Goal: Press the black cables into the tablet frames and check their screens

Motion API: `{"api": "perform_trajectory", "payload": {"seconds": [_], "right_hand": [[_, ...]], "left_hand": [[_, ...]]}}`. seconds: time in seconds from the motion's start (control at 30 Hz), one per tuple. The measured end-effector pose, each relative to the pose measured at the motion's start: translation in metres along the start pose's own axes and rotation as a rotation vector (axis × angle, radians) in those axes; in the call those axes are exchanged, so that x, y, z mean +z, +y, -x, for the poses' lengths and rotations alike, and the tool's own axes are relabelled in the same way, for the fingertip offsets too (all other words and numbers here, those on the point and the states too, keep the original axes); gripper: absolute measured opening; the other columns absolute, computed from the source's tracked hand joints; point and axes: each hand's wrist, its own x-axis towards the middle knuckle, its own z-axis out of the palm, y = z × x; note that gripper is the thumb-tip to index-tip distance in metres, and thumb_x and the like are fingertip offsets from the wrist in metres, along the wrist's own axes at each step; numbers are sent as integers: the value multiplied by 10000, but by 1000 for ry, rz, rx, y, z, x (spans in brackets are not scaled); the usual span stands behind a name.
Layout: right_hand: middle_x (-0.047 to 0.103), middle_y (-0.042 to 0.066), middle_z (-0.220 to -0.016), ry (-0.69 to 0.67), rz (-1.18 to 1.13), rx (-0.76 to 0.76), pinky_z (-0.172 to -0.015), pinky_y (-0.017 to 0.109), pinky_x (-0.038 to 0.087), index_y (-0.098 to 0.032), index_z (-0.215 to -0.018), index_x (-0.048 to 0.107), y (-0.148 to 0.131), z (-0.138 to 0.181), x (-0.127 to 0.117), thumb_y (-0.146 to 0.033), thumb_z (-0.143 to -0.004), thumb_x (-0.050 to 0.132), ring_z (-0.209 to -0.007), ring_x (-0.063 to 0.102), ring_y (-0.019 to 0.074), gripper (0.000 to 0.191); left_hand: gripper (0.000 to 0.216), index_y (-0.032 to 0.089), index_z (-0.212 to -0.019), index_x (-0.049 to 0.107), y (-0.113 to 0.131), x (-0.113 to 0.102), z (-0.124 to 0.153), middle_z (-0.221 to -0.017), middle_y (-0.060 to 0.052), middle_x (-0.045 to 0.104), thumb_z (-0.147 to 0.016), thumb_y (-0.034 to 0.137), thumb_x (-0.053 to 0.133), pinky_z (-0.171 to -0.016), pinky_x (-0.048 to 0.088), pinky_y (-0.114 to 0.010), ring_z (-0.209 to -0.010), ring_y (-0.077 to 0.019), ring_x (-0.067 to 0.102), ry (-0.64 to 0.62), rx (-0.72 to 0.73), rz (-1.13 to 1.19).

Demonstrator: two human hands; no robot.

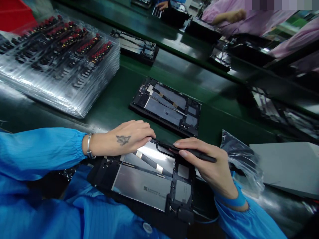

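An opened tablet with silvery battery cells lies tilted in front of me, close to my body. My right hand grips slim black tweezers between thumb and fingers, the tips pointing left along the tablet's far edge. My left hand rests over the far left part of the tablet, its fingers closed together near the tweezer tips. Whatever the left fingertips pinch is hidden or too small to name. Beyond both hands, a second opened tablet lies on the green surface.
Stacked clear plastic trays holding small red and black parts stand at the left. On the right are a clear plastic bag and a grey box. More opened devices lie farther back, where co-workers in pink sleeves sit.
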Motion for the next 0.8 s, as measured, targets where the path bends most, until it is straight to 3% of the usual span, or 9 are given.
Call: {"api": "perform_trajectory", "payload": {"seconds": [0.27,0.57,0.8], "right_hand": [[770,39,-932,12,-15,35,-783,366,597,-278,-931,790,6,2,0,-247,-884,722,-881,714,227,89],[752,56,-968,3,-78,89,-784,376,616,-287,-976,792,14,8,-5,-269,-906,696,-921,709,239,120],[750,54,-963,-1,-340,301,-629,294,661,-267,-915,813,1,5,-28,-454,-840,762,-659,758,194,207]], "left_hand": [[270,145,-1121,669,2,-2,2,-1055,-74,694,-1038,205,420,-814,480,-326,-933,-188,608,-1,42,-55],[334,150,-1216,606,15,0,16,-1312,-144,601,-920,62,479,-819,505,-373,-1068,-260,599,-41,160,-283],[401,123,-1296,572,16,10,15,-1300,-155,609,-917,58,458,-835,523,-378,-1093,-271,596,14,192,-339]]}}
